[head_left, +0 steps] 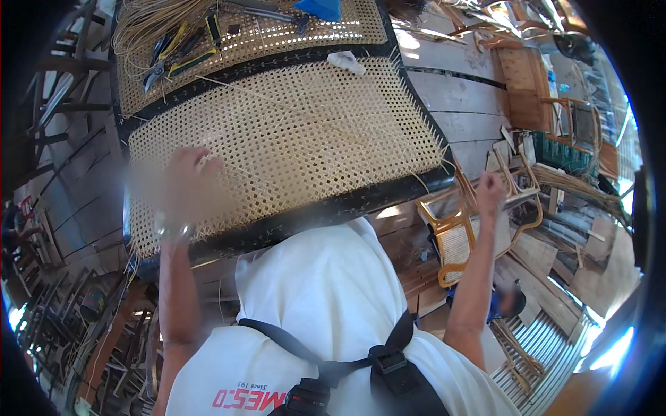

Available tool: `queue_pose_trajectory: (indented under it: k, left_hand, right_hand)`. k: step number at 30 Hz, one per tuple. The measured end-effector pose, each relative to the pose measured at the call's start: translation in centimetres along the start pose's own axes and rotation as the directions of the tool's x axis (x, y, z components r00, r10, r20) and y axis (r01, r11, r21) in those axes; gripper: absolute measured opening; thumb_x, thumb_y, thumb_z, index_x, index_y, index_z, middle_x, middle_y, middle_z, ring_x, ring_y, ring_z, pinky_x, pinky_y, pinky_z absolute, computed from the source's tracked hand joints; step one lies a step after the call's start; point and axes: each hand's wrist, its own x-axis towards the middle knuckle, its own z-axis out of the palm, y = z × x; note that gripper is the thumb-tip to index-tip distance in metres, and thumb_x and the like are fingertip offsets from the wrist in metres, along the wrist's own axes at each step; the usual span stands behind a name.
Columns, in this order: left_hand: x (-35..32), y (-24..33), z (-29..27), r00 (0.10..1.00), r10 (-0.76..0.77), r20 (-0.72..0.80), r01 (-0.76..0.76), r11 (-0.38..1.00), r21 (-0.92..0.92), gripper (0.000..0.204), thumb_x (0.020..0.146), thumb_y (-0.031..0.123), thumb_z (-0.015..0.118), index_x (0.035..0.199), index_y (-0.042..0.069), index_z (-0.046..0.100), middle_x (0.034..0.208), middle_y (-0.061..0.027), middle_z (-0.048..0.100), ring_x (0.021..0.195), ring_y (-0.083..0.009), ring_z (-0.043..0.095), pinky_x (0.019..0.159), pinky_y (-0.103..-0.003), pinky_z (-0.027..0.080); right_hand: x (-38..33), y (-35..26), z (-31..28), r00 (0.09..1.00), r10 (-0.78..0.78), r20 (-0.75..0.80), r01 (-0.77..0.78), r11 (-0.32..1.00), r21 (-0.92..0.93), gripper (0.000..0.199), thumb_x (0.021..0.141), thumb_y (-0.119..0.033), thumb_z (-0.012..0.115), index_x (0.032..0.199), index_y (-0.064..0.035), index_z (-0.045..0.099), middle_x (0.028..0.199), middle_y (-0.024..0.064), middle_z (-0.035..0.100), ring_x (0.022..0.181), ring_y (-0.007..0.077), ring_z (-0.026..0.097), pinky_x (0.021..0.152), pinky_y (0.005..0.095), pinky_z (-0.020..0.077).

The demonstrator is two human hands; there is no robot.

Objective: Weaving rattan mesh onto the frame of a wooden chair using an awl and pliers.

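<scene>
Flat, left hand (pixel 186 182) on cane panel (pixel 291 139)

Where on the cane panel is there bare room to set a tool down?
The woven panel lies bare between the left hand and its right edge. The far panel is crowded: pliers, cane bundle, blue object.
</scene>
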Motion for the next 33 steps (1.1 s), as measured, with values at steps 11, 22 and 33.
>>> queue_pose_trajectory:
  k: [11, 22, 33]
  left_hand:
    - [10.3, 11.0, 12.1, 0.937, 0.175, 0.302, -0.141, 0.981, -0.132, 0.018, 0.090, 0.022, 0.066, 0.104, 0.011, 0.067, 0.113, -0.0091, 0.060, 0.086, -0.0272, 0.067, 0.074, -0.039, 0.056]
    - [14.6, 8.7, 7.7, 0.952, 0.204, 0.228, -0.178, 0.975, -0.131, 0.035, 0.089, 0.037, 0.068, 0.110, 0.010, 0.064, 0.107, -0.0145, 0.061, 0.090, -0.0315, 0.065, 0.080, -0.043, 0.053]
    - [12.3, 15.0, 10.7, 0.921, -0.195, 0.337, 0.229, 0.971, -0.065, 0.081, 0.078, 0.069, 0.067, 0.124, 0.002, 0.057, 0.115, -0.0220, 0.060, 0.099, -0.0354, 0.065, 0.081, -0.045, 0.054]
  right_hand:
    - [-4.7, -21.8, 6.6, 0.674, -0.730, 0.112, 0.574, 0.613, 0.543, 0.023, 0.090, -0.014, 0.063, 0.109, -0.0027, 0.068, 0.099, 0.0162, 0.062, 0.093, 0.0333, 0.061, 0.084, 0.0389, 0.0492]
    - [-3.4, -23.7, 6.9, 0.547, -0.800, 0.245, 0.626, 0.586, 0.515, 0.014, 0.090, -0.016, 0.066, 0.092, -0.0016, 0.064, 0.092, 0.0129, 0.064, 0.093, 0.0302, 0.062, 0.083, 0.0374, 0.0484]
    - [-0.7, -13.4, -7.8, 0.974, -0.224, 0.023, -0.088, -0.283, 0.955, 0.014, 0.101, -0.021, 0.056, 0.104, -0.0085, 0.062, 0.091, 0.0023, 0.060, 0.075, 0.0138, 0.054, 0.073, 0.0322, 0.0485]
